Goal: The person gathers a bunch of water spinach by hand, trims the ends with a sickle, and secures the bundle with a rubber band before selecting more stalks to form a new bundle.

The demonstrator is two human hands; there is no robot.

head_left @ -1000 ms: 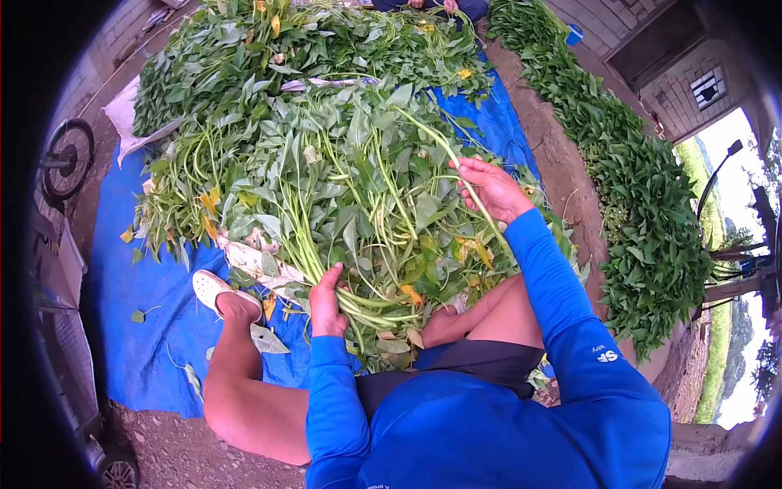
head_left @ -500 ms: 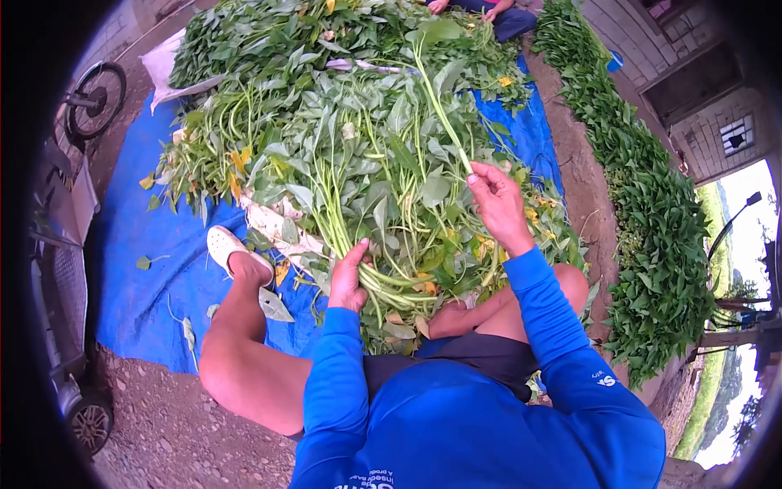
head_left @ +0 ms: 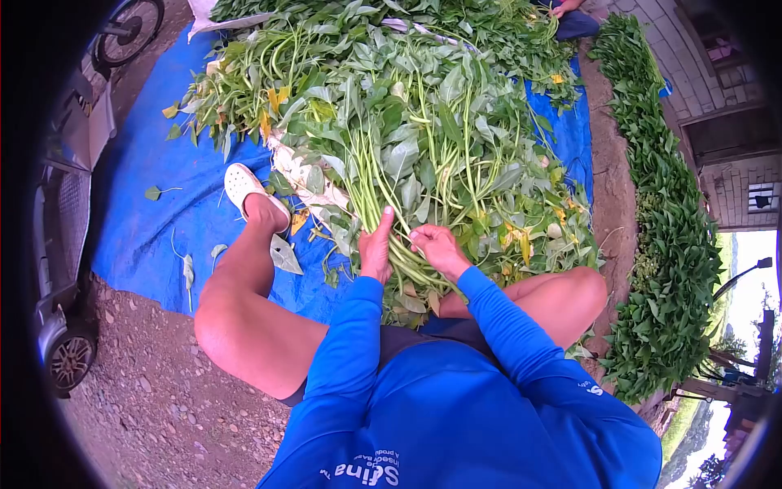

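Observation:
My left hand [head_left: 376,249] is wrapped around a bunch of water spinach [head_left: 368,175], long pale-green stems with leafy tops pointing away from me. The cut ends of the bunch bend to the right beneath my hands. Close beside it, my right hand [head_left: 441,251] pinches a stem of water spinach against the bunch, its thumb and fingertips together. A large loose heap of the same greens [head_left: 464,147] spreads out in front of both hands, with some yellow leaves mixed in.
A blue tarp [head_left: 147,236] lies under the heap. My foot in a white clog [head_left: 244,186] rests on it at left. A long row of greens [head_left: 652,244] runs along the right. Another person's hand [head_left: 564,8] shows at the top. A wheel [head_left: 69,361] stands at lower left.
My right hand has come down and left with its stem, from out over the heap to beside the bunch. My left hand still holds the bunch. The view has tilted downward.

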